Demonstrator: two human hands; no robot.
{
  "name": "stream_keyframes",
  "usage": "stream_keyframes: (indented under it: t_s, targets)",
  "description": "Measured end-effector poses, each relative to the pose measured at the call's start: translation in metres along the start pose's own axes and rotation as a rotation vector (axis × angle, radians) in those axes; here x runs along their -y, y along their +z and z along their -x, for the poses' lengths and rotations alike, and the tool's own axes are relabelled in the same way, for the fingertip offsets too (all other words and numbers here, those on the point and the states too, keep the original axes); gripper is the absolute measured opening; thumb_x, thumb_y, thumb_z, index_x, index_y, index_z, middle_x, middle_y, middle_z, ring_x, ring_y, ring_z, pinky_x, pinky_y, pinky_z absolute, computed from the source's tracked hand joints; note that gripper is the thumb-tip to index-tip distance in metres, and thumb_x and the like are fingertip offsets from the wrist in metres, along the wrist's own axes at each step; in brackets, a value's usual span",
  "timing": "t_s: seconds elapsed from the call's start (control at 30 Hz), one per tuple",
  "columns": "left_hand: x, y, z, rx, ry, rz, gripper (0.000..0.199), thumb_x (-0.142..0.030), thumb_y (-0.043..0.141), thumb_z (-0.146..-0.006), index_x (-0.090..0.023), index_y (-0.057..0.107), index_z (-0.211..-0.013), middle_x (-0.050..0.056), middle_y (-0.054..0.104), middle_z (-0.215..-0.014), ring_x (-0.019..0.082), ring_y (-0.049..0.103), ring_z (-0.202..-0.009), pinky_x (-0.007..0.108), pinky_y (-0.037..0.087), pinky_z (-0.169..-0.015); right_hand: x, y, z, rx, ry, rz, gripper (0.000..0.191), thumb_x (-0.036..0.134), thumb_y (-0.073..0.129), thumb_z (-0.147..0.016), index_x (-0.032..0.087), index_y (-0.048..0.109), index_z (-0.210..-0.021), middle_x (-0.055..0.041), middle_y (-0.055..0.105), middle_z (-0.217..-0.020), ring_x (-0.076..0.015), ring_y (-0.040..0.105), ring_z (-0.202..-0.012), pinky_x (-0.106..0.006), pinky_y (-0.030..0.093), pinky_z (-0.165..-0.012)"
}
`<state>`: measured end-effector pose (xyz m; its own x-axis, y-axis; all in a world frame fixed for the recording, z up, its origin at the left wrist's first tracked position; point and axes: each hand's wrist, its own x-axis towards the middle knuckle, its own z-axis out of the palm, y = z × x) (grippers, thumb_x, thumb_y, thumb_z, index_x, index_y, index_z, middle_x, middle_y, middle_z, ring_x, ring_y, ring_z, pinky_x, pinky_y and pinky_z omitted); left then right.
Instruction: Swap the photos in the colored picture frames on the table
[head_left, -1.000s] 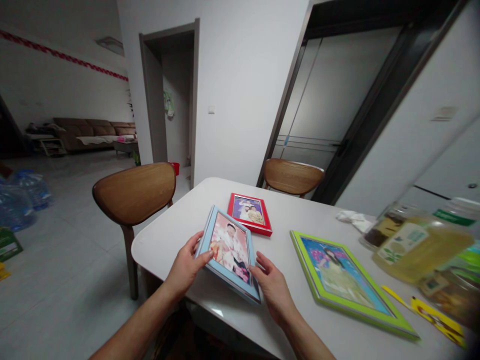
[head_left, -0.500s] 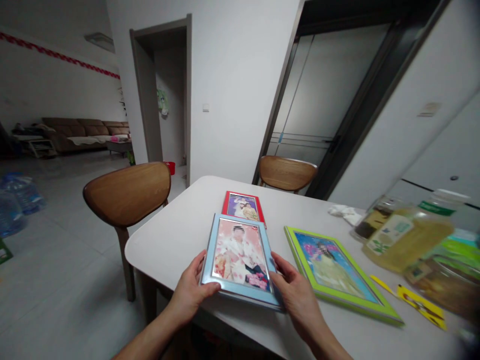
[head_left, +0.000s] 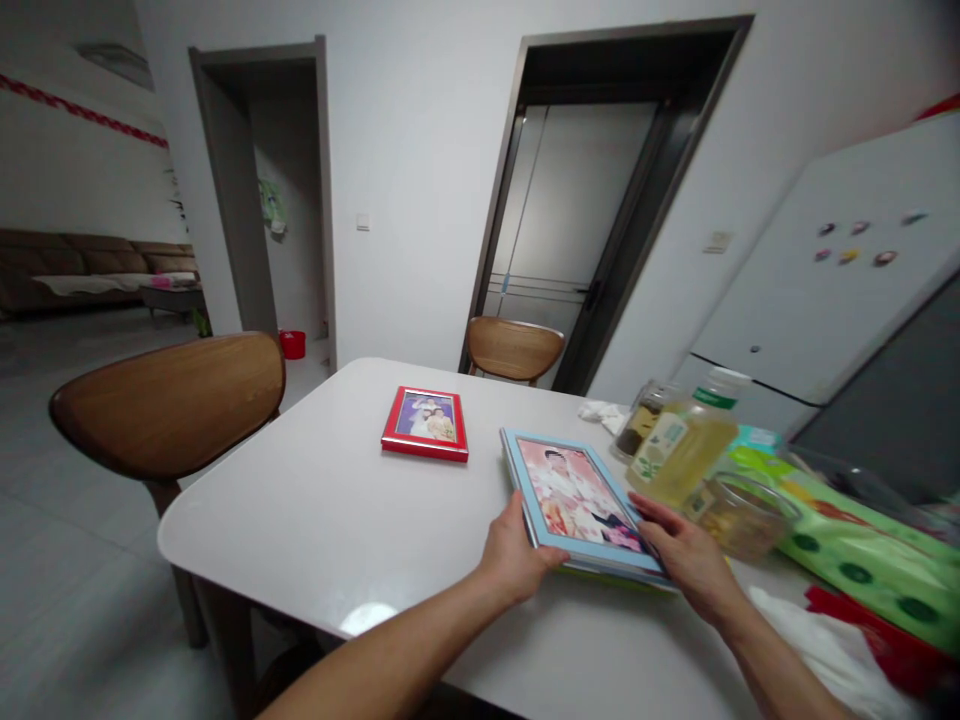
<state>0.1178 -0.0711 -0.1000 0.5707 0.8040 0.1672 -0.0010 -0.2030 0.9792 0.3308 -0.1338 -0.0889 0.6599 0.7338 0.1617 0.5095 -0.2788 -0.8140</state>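
Two hands [head_left: 514,562] in play, and three picture frames [head_left: 425,425], the third showing just a green edge beneath the blue one; one dining table [head_left: 300,520], with two chairs [head_left: 180,405] around it. Over to the right we count one bottle [head_left: 694,450], two jars [head_left: 742,520] and one fridge [head_left: 795,300], with six small magnets [head_left: 885,258] up on its door. And further back, it's two doorways [head_left: 324,200], two wall switches [head_left: 363,222], one red bucket [head_left: 292,346], one sofa [head_left: 90,255] and one low table [head_left: 169,298] beside it!

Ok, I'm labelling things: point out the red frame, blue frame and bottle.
Red frame [head_left: 426,417], head view: on its picture.
Blue frame [head_left: 579,497], head view: on its picture.
Bottle [head_left: 691,450], head view: on its yellow body.
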Motion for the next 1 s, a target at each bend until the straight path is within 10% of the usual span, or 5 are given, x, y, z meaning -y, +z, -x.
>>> stream_keyframes:
  t_s: [0.23, 0.43, 0.73, 1.0]
  targets:
    - [0.005, 0.013, -0.009, 0.017, -0.009, -0.292, 0.048, -0.022, 0.068, -0.055, -0.019, 0.049, -0.099, 0.005, 0.06, -0.097, 0.024, 0.055, -0.086, 0.034, 0.043, -0.076, -0.035, 0.001, -0.014, 0.011, -0.02, 0.123, 0.052, 0.031, 0.047, -0.059, 0.011, 0.057, -0.106, -0.0098, 0.064, -0.095, -0.0198, 0.059, -0.078, -0.028, 0.044, -0.07]
    - [0.007, -0.027, -0.014, -0.048, 0.014, -0.483, 0.063, -0.034, 0.064, -0.063, -0.011, 0.04, -0.117, 0.014, 0.047, -0.12, 0.026, 0.044, -0.109, 0.033, 0.035, -0.09, 0.004, 0.013, -0.009, -0.114, -0.015, 0.393, 0.05, 0.033, 0.042, -0.063, 0.013, 0.058, -0.106, -0.0128, 0.062, -0.096, -0.0264, 0.057, -0.087, -0.037, 0.041, -0.076]
    - [0.022, -0.164, -0.059, -0.273, -0.117, -0.798, 0.065, -0.018, 0.058, -0.065, -0.015, 0.03, -0.124, 0.013, 0.016, -0.138, 0.029, 0.01, -0.126, 0.047, 0.007, -0.1, 0.107, 0.149, 0.007, 0.242, -0.248, -0.156, 0.044, 0.03, 0.053, -0.059, 0.016, 0.059, -0.101, -0.0082, 0.06, -0.104, -0.0213, 0.054, -0.092, -0.034, 0.036, -0.085]
    - [0.028, -0.18, -0.051, -0.186, -0.089, -0.905, 0.061, -0.014, 0.062, -0.058, -0.011, 0.043, -0.115, 0.015, 0.028, -0.133, 0.026, 0.024, -0.122, 0.032, 0.021, -0.099, 0.115, 0.205, -0.019, 0.197, -0.035, -0.36, 0.04, 0.033, 0.056, -0.058, 0.017, 0.059, -0.094, -0.0076, 0.064, -0.092, -0.0231, 0.056, -0.09, -0.034, 0.041, -0.078]
